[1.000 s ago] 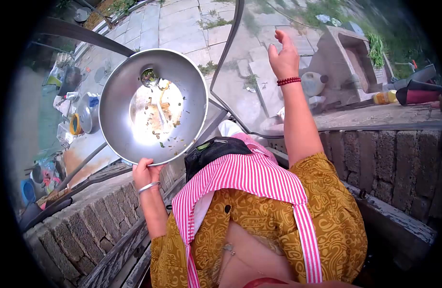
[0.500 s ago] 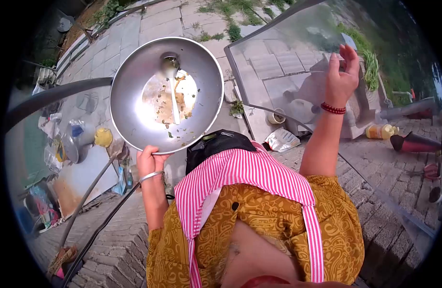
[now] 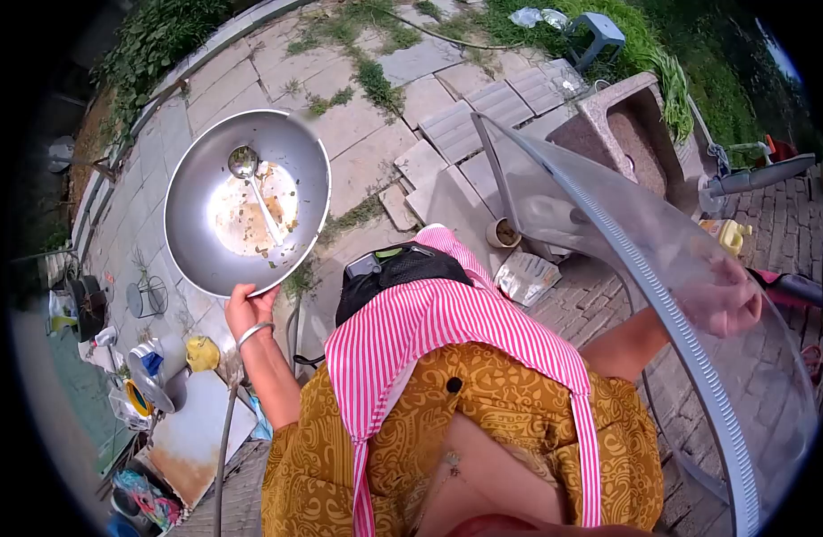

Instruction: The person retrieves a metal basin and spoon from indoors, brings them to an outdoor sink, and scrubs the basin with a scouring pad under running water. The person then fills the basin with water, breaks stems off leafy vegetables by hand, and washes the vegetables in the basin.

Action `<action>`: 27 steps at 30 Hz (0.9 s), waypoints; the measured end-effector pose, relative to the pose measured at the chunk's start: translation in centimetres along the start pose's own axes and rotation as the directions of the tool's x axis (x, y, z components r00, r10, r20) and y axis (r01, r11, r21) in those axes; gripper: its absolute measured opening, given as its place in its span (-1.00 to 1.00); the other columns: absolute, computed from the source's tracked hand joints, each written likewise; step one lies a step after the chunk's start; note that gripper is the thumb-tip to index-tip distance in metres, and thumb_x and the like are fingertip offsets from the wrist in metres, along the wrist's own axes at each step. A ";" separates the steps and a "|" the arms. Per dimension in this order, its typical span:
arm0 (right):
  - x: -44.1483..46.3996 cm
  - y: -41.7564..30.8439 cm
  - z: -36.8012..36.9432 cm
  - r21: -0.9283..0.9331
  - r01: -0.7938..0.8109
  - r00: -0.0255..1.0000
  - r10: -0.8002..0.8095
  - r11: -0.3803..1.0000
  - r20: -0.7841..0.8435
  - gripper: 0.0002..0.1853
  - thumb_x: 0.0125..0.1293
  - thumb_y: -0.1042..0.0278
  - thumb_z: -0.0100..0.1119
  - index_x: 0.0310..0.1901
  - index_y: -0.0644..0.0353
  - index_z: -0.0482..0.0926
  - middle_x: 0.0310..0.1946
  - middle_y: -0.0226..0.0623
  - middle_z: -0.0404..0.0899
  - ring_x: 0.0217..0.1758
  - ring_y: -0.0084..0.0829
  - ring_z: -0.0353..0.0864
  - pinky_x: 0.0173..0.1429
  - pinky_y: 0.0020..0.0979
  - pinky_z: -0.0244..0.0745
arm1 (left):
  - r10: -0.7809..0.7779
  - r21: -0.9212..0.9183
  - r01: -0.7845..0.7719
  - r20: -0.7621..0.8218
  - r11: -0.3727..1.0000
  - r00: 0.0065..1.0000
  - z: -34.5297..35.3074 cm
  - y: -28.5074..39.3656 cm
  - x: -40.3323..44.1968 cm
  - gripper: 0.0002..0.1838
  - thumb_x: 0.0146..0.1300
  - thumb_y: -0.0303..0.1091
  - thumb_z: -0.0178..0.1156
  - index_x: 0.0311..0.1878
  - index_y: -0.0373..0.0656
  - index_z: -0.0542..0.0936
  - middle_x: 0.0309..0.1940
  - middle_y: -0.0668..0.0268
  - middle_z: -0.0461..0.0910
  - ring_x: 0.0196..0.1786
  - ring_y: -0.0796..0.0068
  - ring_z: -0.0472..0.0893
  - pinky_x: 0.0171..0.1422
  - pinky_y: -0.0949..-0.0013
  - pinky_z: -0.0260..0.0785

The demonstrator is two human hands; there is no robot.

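My left hand (image 3: 249, 310) is closed on the near rim of a silver-grey wok (image 3: 187, 215), held out in front of me at the left. Inside the wok a metal ladle (image 3: 261, 201) leans across the bottom, among brown and green food scraps. My right hand (image 3: 723, 300) is out to the right behind a clear plastic curtain (image 3: 572, 224) with a ribbed grey edge. Seen hazily through the plastic, its fingers look loosely bent, with nothing visible in them. The sheet hangs between the hand and my view.
A stone sink (image 3: 649, 98) stands at the back right, with a blue-grey stool (image 3: 598, 40) beyond it. A pot (image 3: 504, 234) and a silvery packet (image 3: 528, 277) lie ahead. At the left are a board (image 3: 192, 434) and a yellow item (image 3: 202, 353). Paving slabs (image 3: 367, 161) stretch ahead.
My right hand has come down and right, and is now behind the plastic. The curtain has swung to the right. The wok has moved left and slightly down in view, still in my left hand.
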State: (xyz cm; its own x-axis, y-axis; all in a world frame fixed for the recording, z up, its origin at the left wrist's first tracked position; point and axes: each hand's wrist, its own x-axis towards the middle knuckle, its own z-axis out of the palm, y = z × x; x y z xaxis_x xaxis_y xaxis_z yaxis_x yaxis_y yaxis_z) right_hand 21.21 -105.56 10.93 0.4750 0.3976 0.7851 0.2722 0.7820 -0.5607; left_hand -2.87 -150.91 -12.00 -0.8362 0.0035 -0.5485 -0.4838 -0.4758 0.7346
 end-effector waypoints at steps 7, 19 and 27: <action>1.4 6.0 -0.5 0.059 -0.154 0.987 0.156 0.986 -0.030 -0.70 0.32 0.25 -0.29 -0.50 0.24 0.28 -0.76 -0.33 0.24 -0.75 -0.46 0.26 -0.56 -0.40 0.38 | -0.138 0.284 0.090 0.154 0.955 0.978 18.2 2.7 9.4 -0.83 -0.02 -0.62 -0.01 -0.30 -0.42 0.45 -0.23 -0.01 0.55 -0.19 0.02 0.63 -0.14 -0.04 0.61; 5.5 9.6 2.4 -0.177 -0.362 0.807 0.213 0.915 -0.550 -0.71 0.40 0.19 -0.32 -0.50 0.02 0.21 -0.76 -0.49 0.11 -0.74 -0.57 0.06 -0.58 -0.48 0.11 | -0.578 0.678 0.075 0.557 0.731 0.596 63.2 -9.8 17.2 -0.54 0.00 -0.63 -0.07 0.07 -0.47 0.33 -0.12 -0.01 0.51 -0.21 0.00 0.63 -0.23 0.03 0.65; -1.9 9.5 -0.4 -0.043 -0.625 0.424 0.292 0.779 -0.857 -0.71 0.41 0.17 -0.12 -0.49 0.04 0.30 -0.69 -0.52 0.15 -0.66 -0.64 0.10 -0.53 -0.55 0.06 | -0.849 0.866 -0.020 0.494 0.500 0.186 84.0 -22.9 13.5 -0.60 0.02 -0.64 -0.07 0.01 -0.45 0.34 -0.21 0.03 0.53 -0.26 0.09 0.65 -0.30 0.08 0.67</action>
State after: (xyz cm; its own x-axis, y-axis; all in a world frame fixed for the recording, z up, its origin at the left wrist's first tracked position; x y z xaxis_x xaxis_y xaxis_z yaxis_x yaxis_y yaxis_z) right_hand 23.21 -99.05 4.04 0.9983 -0.0144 -0.0570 -0.0487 0.3402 -0.9391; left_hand -24.80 -66.05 -2.69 0.1271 0.8395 -0.5284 -0.4493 0.5236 0.7239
